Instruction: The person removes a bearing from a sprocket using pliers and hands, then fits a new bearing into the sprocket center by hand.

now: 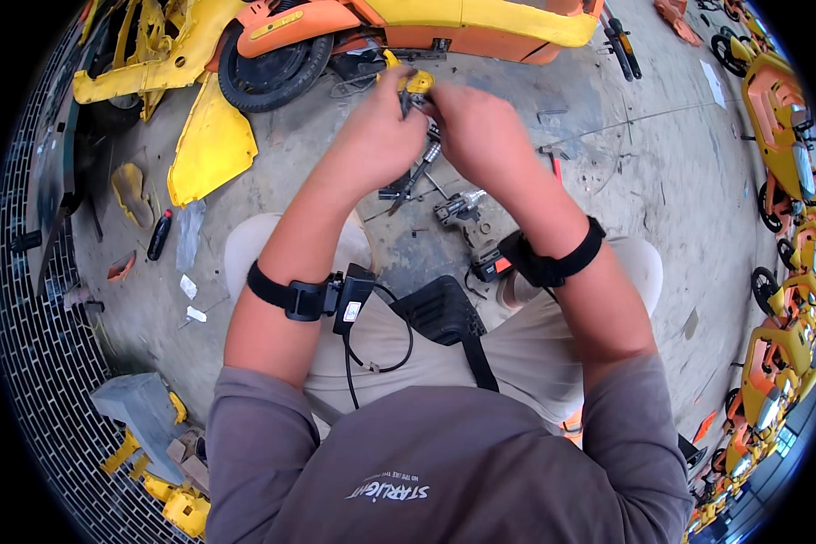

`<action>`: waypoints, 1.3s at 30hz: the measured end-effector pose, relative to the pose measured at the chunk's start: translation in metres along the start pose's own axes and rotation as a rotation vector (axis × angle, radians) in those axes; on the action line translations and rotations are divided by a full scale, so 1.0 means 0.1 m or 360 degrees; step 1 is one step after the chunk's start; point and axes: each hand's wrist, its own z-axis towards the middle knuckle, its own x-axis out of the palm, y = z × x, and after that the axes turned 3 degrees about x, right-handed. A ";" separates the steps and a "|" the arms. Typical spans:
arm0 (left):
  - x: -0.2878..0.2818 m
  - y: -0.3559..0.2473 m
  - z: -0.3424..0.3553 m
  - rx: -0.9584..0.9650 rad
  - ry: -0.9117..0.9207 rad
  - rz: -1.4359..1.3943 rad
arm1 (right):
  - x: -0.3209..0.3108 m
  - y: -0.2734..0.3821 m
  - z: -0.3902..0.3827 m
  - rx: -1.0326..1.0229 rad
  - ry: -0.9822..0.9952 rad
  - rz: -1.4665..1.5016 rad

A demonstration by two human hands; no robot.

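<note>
Overhead, the largest thing in view is the orange and yellow scooter [408, 27] lying across the twelve o'clock edge, its black wheel [272, 59] at about eleven o'clock and a loose yellow body panel [210, 145] leaning on the concrete floor [662, 181] below it at ten o'clock. A row of parked scooters [784, 272] of the same colours curves down the three o'clock rim, and a grey block [140, 412] sits among yellow scraps at eight o'clock. The person sits with knees spread, both forearms rising from the lower edge toward twelve o'clock, each wrist wearing a black strap; the left one carries a small black box [352, 301] with a cable hanging from it. The left hand [379, 127] and the right hand [470, 127] meet just under the scooter, fingers curled in and closed together on a small yellow and metal part [414, 88] that peeks out between them at their twelve o'clock side; the backs of the hands hide most of it, so its shape cannot be told. A slim dark tool [419, 172] runs down from the hands toward six o'clock; which hand grips it cannot be told. On the floor between the knees, at the hands' six o'clock, lie a small metal fitting [458, 208] and a black and orange power tool [491, 263], well apart from the fingers. A black bottle [159, 234] lies at nine o'clock near scraps of white paper [190, 299].
</note>
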 end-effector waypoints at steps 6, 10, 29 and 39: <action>-0.56 0.01 -0.05 0.0103 -0.0248 -0.0218 | -0.15 0.38 0.70 -0.0219 0.0045 0.0482; -0.72 0.22 -0.07 0.0242 -0.0405 -0.0396 | -0.02 0.51 0.88 -0.0294 0.0191 0.0725; -0.74 0.30 0.15 0.0208 -0.0409 -0.0049 | 0.45 0.24 0.99 0.0281 0.0623 0.1900; -0.52 0.21 0.26 0.0057 -0.0593 -0.0281 | 0.83 -2.74 0.00 0.1603 0.0383 0.0885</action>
